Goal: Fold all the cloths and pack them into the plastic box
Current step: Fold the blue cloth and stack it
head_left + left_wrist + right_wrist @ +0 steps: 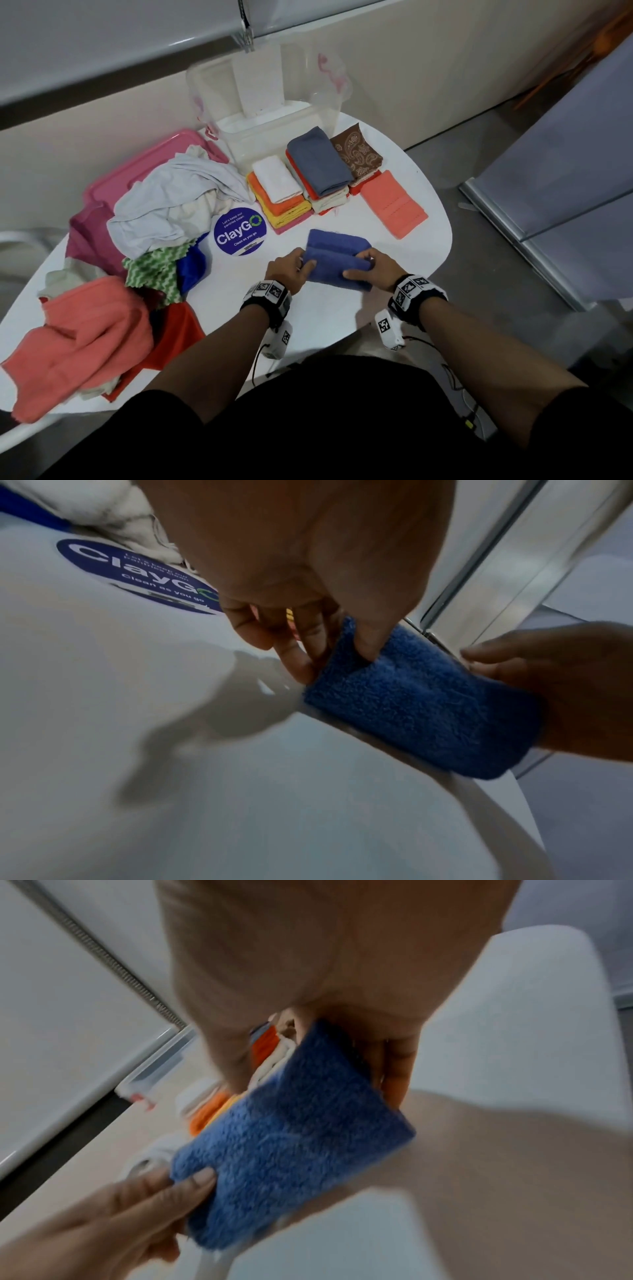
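A: What are the hands doing?

B: Both hold one blue towel [337, 260], folded into a thick pad near the front edge of the white table [325, 325]. The left hand [289, 269] pinches its left end, thumb on top and fingers curled underneath. The right hand [373, 269] grips the right end the same way, thumb across the top layer.

A: Is the towel lifted or lying flat?

B: In the wrist views its near edge looks raised off the table, though I cannot tell whether the far part touches it.

A: How many folded cloths are there?

B: Three stacks stand side by side in front of the clear plastic box [274, 137]. One has a white cloth [277, 178] on top of orange, yellow and pink layers. The next has a grey-blue cloth [318, 164] on top. The third is topped by a brown patterned cloth [358, 152]. One coral cloth [394, 204] lies folded alone, to the right of the stacks.

A: And unfolded?

B: One loose heap [137, 240] on the left, too tangled to count. It partly covers one pink lid [154, 157]. One round blue sticker [239, 231] sits between the heap and the stacks.
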`<action>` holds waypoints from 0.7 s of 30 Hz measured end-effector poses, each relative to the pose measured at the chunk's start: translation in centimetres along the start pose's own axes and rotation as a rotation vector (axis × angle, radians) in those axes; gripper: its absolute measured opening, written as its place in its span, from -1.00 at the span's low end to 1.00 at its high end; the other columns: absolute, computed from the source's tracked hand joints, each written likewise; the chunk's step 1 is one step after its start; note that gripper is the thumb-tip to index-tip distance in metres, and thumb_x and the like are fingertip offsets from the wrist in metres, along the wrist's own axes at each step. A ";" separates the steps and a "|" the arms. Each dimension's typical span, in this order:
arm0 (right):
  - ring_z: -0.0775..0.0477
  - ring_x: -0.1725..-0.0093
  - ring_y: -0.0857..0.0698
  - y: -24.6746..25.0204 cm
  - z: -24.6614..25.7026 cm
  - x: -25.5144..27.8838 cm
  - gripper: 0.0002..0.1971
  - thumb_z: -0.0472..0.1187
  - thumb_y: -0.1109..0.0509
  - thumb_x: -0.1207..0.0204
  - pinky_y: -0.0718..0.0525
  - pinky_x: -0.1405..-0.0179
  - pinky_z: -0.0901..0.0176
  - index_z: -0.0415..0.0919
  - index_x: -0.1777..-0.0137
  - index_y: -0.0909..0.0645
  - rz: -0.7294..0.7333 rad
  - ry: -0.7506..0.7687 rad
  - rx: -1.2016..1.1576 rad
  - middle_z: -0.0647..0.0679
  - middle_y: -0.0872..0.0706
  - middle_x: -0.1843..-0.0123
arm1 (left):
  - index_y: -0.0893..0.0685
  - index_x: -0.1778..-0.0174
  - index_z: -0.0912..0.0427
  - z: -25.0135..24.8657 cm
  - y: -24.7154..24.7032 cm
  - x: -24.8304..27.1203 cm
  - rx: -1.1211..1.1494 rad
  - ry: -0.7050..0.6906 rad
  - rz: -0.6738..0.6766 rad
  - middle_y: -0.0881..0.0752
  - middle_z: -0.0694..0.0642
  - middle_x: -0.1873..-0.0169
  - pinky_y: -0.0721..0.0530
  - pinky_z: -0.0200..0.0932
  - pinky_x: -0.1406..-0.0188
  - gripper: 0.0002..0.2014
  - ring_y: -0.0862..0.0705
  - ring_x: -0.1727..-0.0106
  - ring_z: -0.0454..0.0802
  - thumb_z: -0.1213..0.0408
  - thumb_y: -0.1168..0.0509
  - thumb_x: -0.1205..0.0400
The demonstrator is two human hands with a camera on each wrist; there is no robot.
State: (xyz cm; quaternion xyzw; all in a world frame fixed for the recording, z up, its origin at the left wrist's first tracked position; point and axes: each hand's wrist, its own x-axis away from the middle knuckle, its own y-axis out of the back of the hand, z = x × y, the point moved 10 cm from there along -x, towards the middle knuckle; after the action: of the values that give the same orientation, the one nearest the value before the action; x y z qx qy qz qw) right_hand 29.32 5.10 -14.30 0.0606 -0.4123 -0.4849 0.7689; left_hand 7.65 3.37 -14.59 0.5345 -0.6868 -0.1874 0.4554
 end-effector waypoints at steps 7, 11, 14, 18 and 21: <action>-0.15 0.02 -0.66 2.2 0.1 -3.1 -0.84 -0.13 -0.46 -0.56 -0.56 0.02 0.09 -0.10 -0.05 -0.56 0.047 0.084 0.106 -0.10 -0.71 0.01 | -0.43 -0.38 0.04 -1.1 0.6 -1.4 -0.178 0.050 -0.093 -0.74 0.21 -0.07 -0.38 0.10 -0.24 -0.59 -0.67 -0.09 0.26 -0.11 0.08 -0.77; -0.23 -0.01 -0.69 2.4 0.5 -4.4 -0.72 -0.07 -0.37 -0.63 -0.59 0.03 0.05 -0.19 -0.24 -0.51 0.122 0.097 0.228 -0.22 -0.73 -0.07 | -0.43 -0.33 0.04 -1.2 0.5 -2.8 -0.204 0.147 -0.091 -0.74 0.24 -0.03 -0.34 0.10 -0.18 -0.62 -0.67 -0.09 0.26 -0.09 0.07 -0.77; -0.14 0.40 -0.78 2.0 -0.1 -5.3 -0.77 -0.05 -0.31 -0.67 -0.67 0.39 0.12 -0.17 -0.19 -0.46 0.216 0.021 0.236 -0.22 -0.72 0.03 | -0.42 -0.26 0.04 -0.6 0.0 -3.5 -0.185 0.220 -0.085 -0.74 0.24 0.01 -0.33 0.12 -0.16 -0.64 -0.66 -0.08 0.26 -0.10 0.08 -0.77; -0.25 0.04 -0.78 2.5 1.0 -6.7 -0.59 0.14 -0.27 -0.64 -0.71 0.10 0.00 -0.20 -0.23 -0.47 0.195 0.092 0.558 -0.25 -0.69 -0.15 | -0.42 -0.20 0.07 -0.5 0.3 -3.6 -0.135 0.300 -0.171 -0.75 0.21 0.04 -0.36 0.11 -0.15 -0.65 -0.68 -0.06 0.25 -0.12 0.03 -0.76; -0.29 -0.25 -0.58 3.8 4.4 -7.5 -0.47 0.20 -0.35 -0.52 -0.50 -0.23 -0.10 -0.16 -0.32 -0.45 0.015 0.320 0.829 -0.20 -0.58 -0.27 | -0.49 -0.15 0.15 0.0 1.0 -2.9 -0.013 0.431 -0.314 -0.68 0.23 -0.07 -0.48 0.16 -0.13 -0.56 -0.63 -0.15 0.29 -0.19 -0.11 -0.69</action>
State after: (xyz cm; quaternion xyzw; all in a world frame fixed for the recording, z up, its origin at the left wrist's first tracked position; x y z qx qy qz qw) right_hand 27.46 14.46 -13.86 0.4349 -0.4481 -0.2575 0.7374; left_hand 7.08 6.35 -15.05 0.6591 -0.4817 -0.1419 0.5598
